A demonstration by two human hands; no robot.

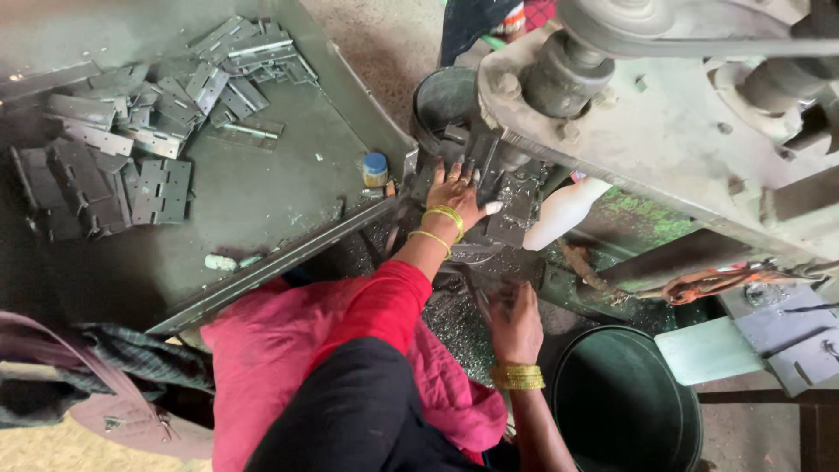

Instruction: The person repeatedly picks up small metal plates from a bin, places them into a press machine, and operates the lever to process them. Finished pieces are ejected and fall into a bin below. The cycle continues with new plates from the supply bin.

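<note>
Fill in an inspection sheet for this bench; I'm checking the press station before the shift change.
Surface: grey metal tray, scuffed, with raised rim.
Job's things: flat metal hinges piled on tray; one dark plate at the press.
Clutter: small blue-capped jar, metal shavings, dark bucket.
Grips: left hand on the plate at the press; right hand low among shavings.
Cables: nothing seen.
Surroundings: drive belt above; pink cloth.
</note>
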